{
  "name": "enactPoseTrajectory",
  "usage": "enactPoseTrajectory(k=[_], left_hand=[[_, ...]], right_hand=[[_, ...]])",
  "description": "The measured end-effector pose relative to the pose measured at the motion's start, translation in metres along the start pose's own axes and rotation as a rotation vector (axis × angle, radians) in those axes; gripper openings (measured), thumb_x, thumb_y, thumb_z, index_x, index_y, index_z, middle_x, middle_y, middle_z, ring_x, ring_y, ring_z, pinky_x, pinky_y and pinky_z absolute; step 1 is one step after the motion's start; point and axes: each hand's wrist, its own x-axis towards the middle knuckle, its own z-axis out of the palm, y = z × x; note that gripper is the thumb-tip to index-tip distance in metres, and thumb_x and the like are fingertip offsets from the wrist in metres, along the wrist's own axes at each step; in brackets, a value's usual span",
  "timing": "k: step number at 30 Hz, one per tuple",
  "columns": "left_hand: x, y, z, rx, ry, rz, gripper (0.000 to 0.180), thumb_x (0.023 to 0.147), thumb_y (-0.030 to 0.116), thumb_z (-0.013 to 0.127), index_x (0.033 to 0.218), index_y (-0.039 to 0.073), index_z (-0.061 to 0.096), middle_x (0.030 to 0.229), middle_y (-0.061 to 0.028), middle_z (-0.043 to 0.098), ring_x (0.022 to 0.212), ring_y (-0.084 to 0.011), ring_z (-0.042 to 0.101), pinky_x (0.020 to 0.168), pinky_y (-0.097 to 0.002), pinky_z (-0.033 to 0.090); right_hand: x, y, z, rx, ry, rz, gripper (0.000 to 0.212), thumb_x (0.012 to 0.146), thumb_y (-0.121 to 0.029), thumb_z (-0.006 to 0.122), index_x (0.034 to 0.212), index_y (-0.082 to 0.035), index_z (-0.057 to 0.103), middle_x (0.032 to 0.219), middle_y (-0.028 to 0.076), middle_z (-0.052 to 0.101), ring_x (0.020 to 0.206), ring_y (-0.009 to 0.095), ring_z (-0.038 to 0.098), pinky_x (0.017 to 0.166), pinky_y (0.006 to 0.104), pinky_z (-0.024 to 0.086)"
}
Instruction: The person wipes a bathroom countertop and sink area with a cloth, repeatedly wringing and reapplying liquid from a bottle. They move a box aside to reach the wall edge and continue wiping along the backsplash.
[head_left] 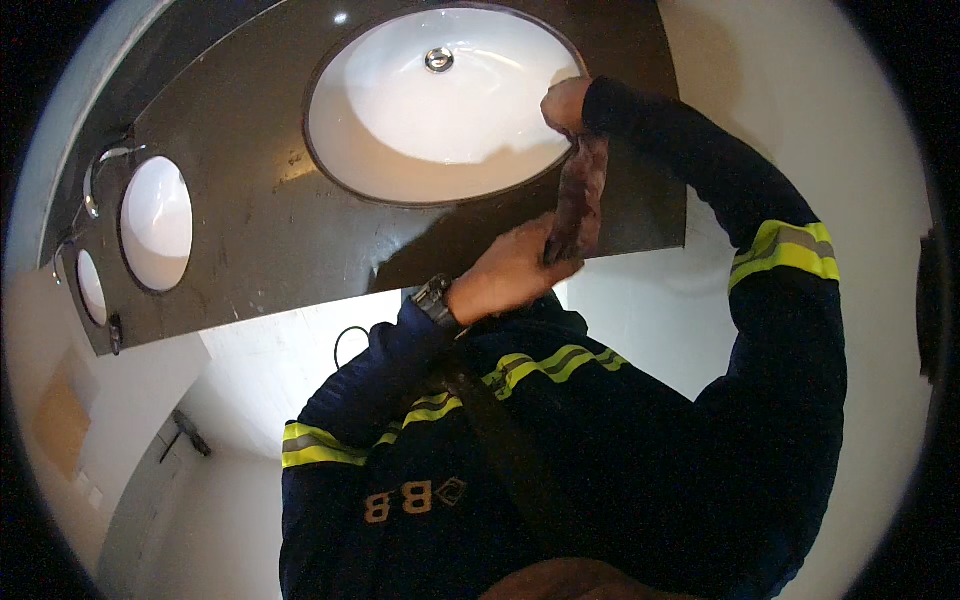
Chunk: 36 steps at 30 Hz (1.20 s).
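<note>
A twisted, reddish-brown cloth is stretched between my two hands over the counter, beside the right end of a white oval sink. My right hand is closed around its far end, above the sink's right rim. The near end is in my left hand, closed on it by the counter's front edge, with a dark watch on the wrist. Some of the left fingers are hidden by the cloth. A round metal drain shows in the sink, which holds no visible objects.
The dark countertop runs off to the left, with two more white sinks, a nearer one and a farther one. A chrome faucet stands behind the nearer one. A pale wall rises on the right.
</note>
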Motion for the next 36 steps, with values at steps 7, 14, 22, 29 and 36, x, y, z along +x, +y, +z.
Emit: enactPoseTrajectory(k=[7, 14, 22, 29, 36], left_hand=[[-0.030, 0.035, -0.052, 0.140, -0.148, -0.089, 0.039, 0.100, 0.028, 0.054, 0.126, -0.001, 0.058, 0.115, -0.0152, 0.067, 0.105, -0.0193, 0.060, 0.096, -0.0328, 0.046], [-0.022, 0.039, -0.094, -0.255, 0.152, 0.111, 0.038, 0.103, 0.024, 0.051, 0.135, 0.003, 0.052, 0.132, -0.0105, 0.055, 0.120, -0.0173, 0.051, 0.104, -0.0304, 0.040], [-0.055, 0.023, -0.126, -0.054, -0.074, -0.096, 0.029, 0.101, 0.022, 0.057, 0.117, -0.001, 0.064, 0.104, -0.0027, 0.069, 0.095, -0.0110, 0.061, 0.087, -0.0274, 0.048], [-0.027, -0.008, -0.167, 0.190, 0.022, -0.098, 0.033, 0.097, 0.026, 0.062, 0.110, -0.003, 0.066, 0.096, -0.0071, 0.071, 0.083, -0.0122, 0.064, 0.077, -0.0259, 0.050], [0.090, -0.085, -0.125, 0.035, -0.022, -0.188, 0.026, 0.096, 0.017, 0.056, 0.113, -0.002, 0.062, 0.094, -0.0097, 0.069, 0.071, -0.0167, 0.065, 0.066, -0.0297, 0.053]], right_hand=[[-0.106, 0.000, -0.026, 0.981, 0.618, 0.064, 0.029, 0.085, -0.024, 0.071, 0.104, -0.003, 0.069, 0.101, 0.012, 0.071, 0.098, 0.026, 0.067, 0.090, 0.0387, 0.052], [-0.108, -0.195, -0.018, 2.711, 1.219, -0.809, 0.039, 0.100, -0.029, 0.055, 0.129, -0.003, 0.052, 0.128, 0.013, 0.060, 0.121, 0.026, 0.056, 0.107, 0.0391, 0.044], [-0.073, -0.275, -0.042, 2.060, 1.342, 0.484, 0.026, 0.092, -0.015, 0.067, 0.114, -0.001, 0.065, 0.106, 0.009, 0.069, 0.097, 0.017, 0.066, 0.081, 0.0297, 0.053], [-0.107, -0.303, 0.027, 1.706, 1.341, 0.878, 0.023, 0.092, -0.016, 0.067, 0.109, 0.000, 0.068, 0.099, 0.010, 0.071, 0.088, 0.017, 0.068, 0.076, 0.0290, 0.053], [-0.149, -0.379, 0.138, 1.535, 1.239, 1.108, 0.022, 0.090, -0.015, 0.069, 0.106, -0.001, 0.068, 0.101, 0.014, 0.072, 0.094, 0.023, 0.070, 0.084, 0.0332, 0.054]])
